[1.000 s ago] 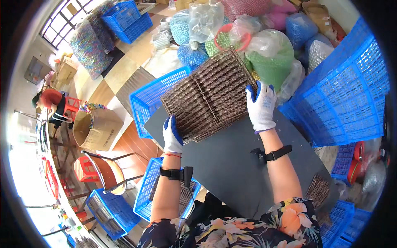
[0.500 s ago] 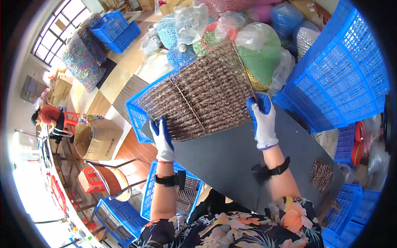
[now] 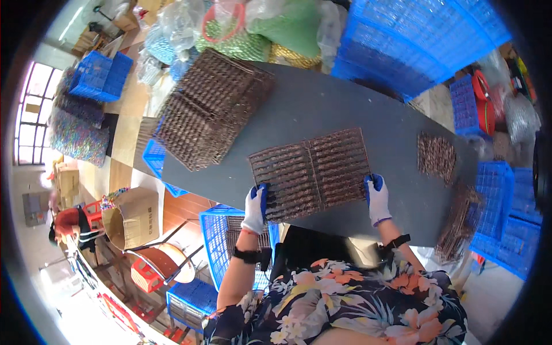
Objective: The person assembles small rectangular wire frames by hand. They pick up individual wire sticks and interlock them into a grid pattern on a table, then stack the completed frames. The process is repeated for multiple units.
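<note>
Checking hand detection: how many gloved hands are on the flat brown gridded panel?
2. The left hand grips the flat brown gridded panel at its near-left edge; the right hand grips its near-right edge. No others show.

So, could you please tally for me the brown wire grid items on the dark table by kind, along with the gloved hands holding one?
Flat grid sheet held at both ends: 1
Tall stack of grid sheets: 1
Small loose grid piece near the right end: 1
Gloved hands, left hand and right hand: 2
Total: 5
</note>
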Motion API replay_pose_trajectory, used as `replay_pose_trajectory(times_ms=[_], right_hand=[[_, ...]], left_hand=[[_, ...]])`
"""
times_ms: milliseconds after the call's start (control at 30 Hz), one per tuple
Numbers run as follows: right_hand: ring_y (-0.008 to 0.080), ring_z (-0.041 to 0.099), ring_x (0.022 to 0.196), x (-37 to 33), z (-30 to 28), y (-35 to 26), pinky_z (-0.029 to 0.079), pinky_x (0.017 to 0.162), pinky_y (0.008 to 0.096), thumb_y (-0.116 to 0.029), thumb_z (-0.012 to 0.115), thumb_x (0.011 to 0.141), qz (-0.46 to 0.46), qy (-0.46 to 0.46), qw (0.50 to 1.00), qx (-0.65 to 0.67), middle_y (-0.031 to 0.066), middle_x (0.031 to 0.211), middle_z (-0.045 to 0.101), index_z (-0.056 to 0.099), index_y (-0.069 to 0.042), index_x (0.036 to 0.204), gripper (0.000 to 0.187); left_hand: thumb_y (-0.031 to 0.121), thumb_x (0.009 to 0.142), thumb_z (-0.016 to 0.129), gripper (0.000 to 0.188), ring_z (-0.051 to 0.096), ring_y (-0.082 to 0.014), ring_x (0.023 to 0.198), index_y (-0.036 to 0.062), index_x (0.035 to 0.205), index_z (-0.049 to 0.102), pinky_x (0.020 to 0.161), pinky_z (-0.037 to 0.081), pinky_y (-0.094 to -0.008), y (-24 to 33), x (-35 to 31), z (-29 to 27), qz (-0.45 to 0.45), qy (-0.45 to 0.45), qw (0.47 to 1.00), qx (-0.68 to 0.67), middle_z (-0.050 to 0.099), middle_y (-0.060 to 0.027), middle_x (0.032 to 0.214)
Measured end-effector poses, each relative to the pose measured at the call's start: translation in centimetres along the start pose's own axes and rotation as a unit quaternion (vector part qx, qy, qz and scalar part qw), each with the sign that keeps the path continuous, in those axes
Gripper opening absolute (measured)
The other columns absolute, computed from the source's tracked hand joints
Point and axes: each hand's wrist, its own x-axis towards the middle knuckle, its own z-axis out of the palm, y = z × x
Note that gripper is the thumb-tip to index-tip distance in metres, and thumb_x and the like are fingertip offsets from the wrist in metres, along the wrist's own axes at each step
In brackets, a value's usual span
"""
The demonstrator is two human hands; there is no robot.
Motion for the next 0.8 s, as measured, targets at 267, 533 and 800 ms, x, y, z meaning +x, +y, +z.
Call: replay_pose_trajectory(times_ms=[267,533,800], right_hand=[[0.0362,0.041,0.135,-1.1,-3.8,3.8,0.023,0.114,0.0565,-0.043,0.055,0.095,-0.163,0.116,0.865,-0.46,0.0227,0.143,0.046,0.045,-0.004,0.141,0.061],[0.0338,0.033,0.141,-0.1,4.7,1.0,0.01,0.117,0.0641,-0.038,0.055,0.095,-0.376,-0.07,0.835,-0.395,0.0129,0.15,0.04,0.039,-0.013,0.148,0.061],[0.0323,0.028,0.145,1.2,7.3,3.3,0.007,0.116,0.0668,-0.041,0.044,0.099,-0.33,-0.13,0.806,-0.473,0.0072,0.156,0.034,0.035,-0.02,0.151,0.057]], left_hand=[[0.025,0.097,0.058,0.027,0.058,-0.0144,0.07,0.0006,0.106,0.064,0.065,0.05,-0.0318,-4.3,3.6,4.9,-0.065,0.033,0.984,0.16,0.064,-0.0049,0.084],[0.025,0.101,0.052,0.031,0.061,-0.0162,0.082,0.001,0.12,0.057,0.069,0.054,-0.0366,-3.1,2.3,4.3,-0.054,0.006,0.996,0.073,0.063,-0.0076,0.098],[0.013,0.098,0.054,0.029,0.069,-0.0339,0.084,-0.0064,0.119,0.056,0.075,0.052,-0.0436,-2.5,-3.9,7.4,0.193,0.099,0.876,0.431,0.069,-0.0224,0.096]])
